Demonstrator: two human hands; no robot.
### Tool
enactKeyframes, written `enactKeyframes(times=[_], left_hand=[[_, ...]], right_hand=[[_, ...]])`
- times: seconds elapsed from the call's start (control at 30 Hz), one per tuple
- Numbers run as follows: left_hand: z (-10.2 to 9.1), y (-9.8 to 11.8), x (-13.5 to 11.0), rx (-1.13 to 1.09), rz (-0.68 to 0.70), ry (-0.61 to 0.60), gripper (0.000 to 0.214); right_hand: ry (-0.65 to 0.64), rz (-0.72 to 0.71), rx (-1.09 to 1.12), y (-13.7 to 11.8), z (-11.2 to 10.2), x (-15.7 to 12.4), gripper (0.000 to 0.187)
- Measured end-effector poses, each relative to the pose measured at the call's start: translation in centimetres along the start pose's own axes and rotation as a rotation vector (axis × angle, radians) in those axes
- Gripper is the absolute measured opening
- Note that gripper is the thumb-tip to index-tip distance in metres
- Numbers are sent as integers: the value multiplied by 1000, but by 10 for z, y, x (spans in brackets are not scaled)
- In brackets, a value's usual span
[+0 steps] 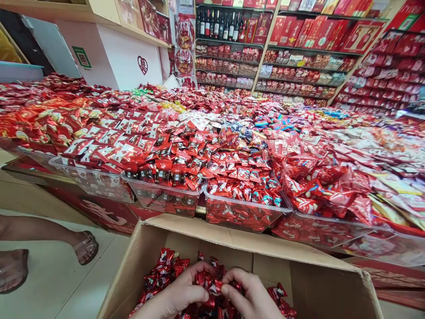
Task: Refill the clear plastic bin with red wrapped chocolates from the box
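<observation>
Both my hands are down inside an open cardboard box [232, 241] at the bottom of the view. The box holds a heap of small red-wrapped candies [168, 266]. My left hand [181, 290] has its fingers curled around a bunch of these candies. My right hand [250, 297] faces it, fingers bent and closed on candies in the same heap. The fingertips of the two hands nearly meet over the pile.
Just beyond the box stand clear plastic bins [244, 212] heaped with red candies, part of a wide display. Shelves of red boxes and wine bottles [217, 24] line the back. Another person's sandalled feet [84, 248] stand on the floor at left.
</observation>
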State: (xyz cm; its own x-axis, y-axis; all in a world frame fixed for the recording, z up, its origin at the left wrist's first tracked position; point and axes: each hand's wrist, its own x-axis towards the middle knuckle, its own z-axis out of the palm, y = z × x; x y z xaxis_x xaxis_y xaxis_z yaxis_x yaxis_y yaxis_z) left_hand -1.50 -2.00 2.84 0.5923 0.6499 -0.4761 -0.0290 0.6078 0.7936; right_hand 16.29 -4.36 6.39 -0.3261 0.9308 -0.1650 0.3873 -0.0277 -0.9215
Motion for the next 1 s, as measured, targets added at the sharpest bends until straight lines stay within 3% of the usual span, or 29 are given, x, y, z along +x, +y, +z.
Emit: enactKeyframes(times=[0.1, 0.23, 0.3, 0.4, 0.53, 0.63, 0.87, 1.0], left_hand=[[1, -1, -1, -115, -24, 26, 29], [3, -2, 0, -127, -7, 124, 25], [2, -1, 0, -95, 9, 136, 26], [0, 2, -2, -53, 55, 126, 26], [-5, 1, -1, -48, 80, 153, 26], [-6, -3, 2, -28, 100, 176, 27], [-8, -9, 4, 47, 112, 123, 25], [-9, -11, 5, 71, 120, 128, 24]], right_hand=[[-48, -161, -182, -53, -31, -6, 17], [121, -276, -318, -122, -82, 18, 15], [169, -269, -397, -143, -103, 44, 16], [72, -155, -469, -158, -121, 86, 18], [-34, 26, -582, -161, -119, 124, 17], [-2, 105, -649, -161, -112, 137, 17], [34, -27, -849, -160, -102, 147, 19], [152, -156, -909, -164, -97, 145, 22]])
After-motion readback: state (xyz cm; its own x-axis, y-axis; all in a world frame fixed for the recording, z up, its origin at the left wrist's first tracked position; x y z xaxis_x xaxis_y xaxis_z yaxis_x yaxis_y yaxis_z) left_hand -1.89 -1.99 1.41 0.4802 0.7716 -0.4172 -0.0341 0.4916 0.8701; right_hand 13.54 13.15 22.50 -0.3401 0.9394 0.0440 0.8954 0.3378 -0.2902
